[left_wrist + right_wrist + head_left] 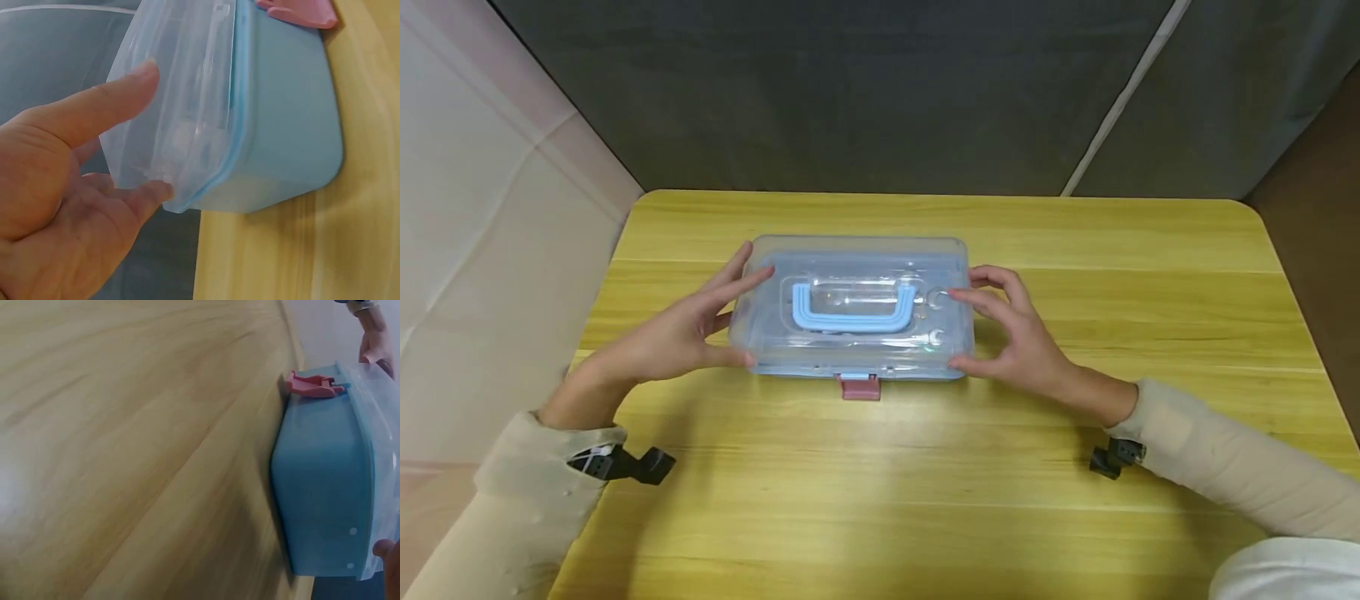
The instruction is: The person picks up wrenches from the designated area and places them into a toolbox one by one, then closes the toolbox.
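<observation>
A plastic storage box [287,112] with a light-blue body stands on the table, its clear lid [872,354] lying over the top. A blue handle [853,322] lies folded flat on the lid. At the front, the pink latch [860,388] sticks outward, flipped away from the lid. My left hand [681,333] grips the lid's left end, thumb at the front corner and fingers spread toward the back. The right hand [1018,337] holds the opposite end, its thumb near the front right corner and bent fingers at the side and top.
The wood-grain table [880,500] extends around the box on every side. Behind its far edge hangs a dark grey curtain [820,100], with a pale cloth [490,208] along the left. Black wrist cameras sit on both sleeves.
</observation>
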### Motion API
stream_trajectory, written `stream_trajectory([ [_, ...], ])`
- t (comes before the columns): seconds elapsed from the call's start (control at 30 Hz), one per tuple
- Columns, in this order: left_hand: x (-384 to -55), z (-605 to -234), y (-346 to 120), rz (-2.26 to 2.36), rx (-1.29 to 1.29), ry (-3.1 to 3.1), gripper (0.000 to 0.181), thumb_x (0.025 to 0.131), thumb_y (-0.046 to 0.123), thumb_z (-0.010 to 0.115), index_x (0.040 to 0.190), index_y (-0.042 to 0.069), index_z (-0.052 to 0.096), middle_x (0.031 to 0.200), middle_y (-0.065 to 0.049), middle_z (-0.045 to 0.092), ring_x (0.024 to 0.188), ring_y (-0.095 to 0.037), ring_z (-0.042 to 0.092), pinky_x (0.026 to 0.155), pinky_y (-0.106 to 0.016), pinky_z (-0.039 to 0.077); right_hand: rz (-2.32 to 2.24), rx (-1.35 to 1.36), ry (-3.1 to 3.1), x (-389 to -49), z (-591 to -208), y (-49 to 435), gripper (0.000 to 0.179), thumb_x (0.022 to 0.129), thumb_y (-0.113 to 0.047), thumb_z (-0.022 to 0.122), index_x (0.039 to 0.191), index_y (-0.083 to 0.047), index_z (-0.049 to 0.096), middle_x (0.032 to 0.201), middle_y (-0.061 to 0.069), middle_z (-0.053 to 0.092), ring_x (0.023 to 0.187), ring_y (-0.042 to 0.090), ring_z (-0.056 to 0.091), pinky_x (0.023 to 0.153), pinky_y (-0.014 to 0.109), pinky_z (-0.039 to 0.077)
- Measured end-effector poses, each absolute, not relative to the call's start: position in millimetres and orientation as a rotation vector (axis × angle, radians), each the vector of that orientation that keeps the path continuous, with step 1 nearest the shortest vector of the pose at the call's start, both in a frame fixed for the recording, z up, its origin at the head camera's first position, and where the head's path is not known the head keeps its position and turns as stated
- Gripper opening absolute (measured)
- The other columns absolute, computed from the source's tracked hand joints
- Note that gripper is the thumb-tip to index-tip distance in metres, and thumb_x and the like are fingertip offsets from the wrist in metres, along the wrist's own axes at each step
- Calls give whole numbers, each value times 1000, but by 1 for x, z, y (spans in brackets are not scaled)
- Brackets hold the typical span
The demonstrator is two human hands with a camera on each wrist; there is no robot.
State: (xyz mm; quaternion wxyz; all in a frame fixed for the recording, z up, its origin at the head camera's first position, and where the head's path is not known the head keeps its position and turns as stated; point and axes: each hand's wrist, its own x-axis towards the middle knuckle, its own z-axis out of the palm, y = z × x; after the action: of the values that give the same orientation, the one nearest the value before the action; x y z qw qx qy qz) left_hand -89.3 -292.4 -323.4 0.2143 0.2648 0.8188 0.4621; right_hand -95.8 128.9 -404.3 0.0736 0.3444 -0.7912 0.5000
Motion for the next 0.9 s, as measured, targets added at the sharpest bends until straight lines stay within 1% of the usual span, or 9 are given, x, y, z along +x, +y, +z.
stream_trajectory([
  [0.17, -83, -327, -291, 1204, 778, 2325, 109, 79, -6, 82, 164, 16, 18, 168, 1, -22, 153, -42, -4, 105, -10, 30, 1401, 1073, -2358, -95, -410, 127, 80, 84, -65, 72, 135, -5, 60, 144, 23, 36, 133, 37, 37, 107, 54, 40],
  [0.4, -84, -330, -293, 1207, 798, 2332, 110, 79, -7, 82, 164, 16, 17, 168, -2, -24, 153, -44, -5, 107, -10, 28, 1291, 1101, -2336, -96, -410, 125, 78, 88, -64, 68, 137, -4, 57, 143, 27, 37, 131, 41, 40, 102, 60, 43],
  [0.47, -84, -331, -293, 1209, 784, 2338, 108, 81, -4, 82, 164, 17, 17, 168, 0, -23, 153, -41, -7, 114, -22, 30, 1257, 1090, -2363, -96, -408, 126, 79, 88, -66, 66, 137, -5, 57, 143, 26, 37, 131, 41, 41, 103, 57, 44],
  [0.53, -84, -331, -293, 1215, 757, 2373, 103, 83, -3, 81, 164, 16, 20, 169, 0, -20, 154, -40, -5, 118, -41, 30, 1227, 1083, -2404, -96, -404, 127, 81, 87, -68, 66, 138, -6, 55, 145, 24, 37, 132, 39, 41, 105, 54, 43],
  [0.63, -84, -332, -289, 1242, 694, 2482, 87, 86, -2, 79, 159, 12, 33, 170, -5, -4, 152, -41, 13, 109, -65, 31, 1224, 1082, -2444, -94, -397, 128, 81, 85, -62, 73, 138, -4, 53, 144, 22, 40, 132, 37, 42, 104, 51, 45],
  [0.7, -84, -332, -284, 1252, 660, 2583, 75, 88, -1, 78, 154, 7, 42, 168, -11, 9, 146, -42, 27, 106, -64, 37, 1226, 1087, -2435, -91, -392, 128, 75, 86, -49, 78, 137, -1, 52, 140, 21, 46, 125, 36, 47, 97, 48, 49],
  [0.77, -85, -333, -277, 1252, 630, 2664, 68, 90, 1, 77, 150, 4, 46, 165, -15, 17, 143, -42, 31, 107, -64, 38, 1233, 1100, -2393, -87, -388, 127, 63, 87, -35, 77, 132, 2, 54, 131, 20, 53, 114, 34, 52, 89, 43, 51],
  [0.83, -85, -334, -271, 1242, 610, 2704, 68, 91, 4, 76, 151, 3, 44, 165, -17, 15, 146, -43, 25, 109, -67, 34, 1236, 1118, -2337, -81, -385, 125, 47, 91, -26, 71, 124, 4, 57, 120, 18, 58, 101, 31, 55, 80, 37, 51],
  [0.9, -85, -335, -266, 1207, 600, 2718, 72, 94, 7, 73, 156, 4, 37, 168, -17, 8, 151, -43, 14, 111, -73, 26, 1229, 1153, -2287, -74, -382, 121, 37, 97, -27, 65, 118, 3, 60, 111, 15, 62, 93, 28, 57, 76, 30, 50],
])
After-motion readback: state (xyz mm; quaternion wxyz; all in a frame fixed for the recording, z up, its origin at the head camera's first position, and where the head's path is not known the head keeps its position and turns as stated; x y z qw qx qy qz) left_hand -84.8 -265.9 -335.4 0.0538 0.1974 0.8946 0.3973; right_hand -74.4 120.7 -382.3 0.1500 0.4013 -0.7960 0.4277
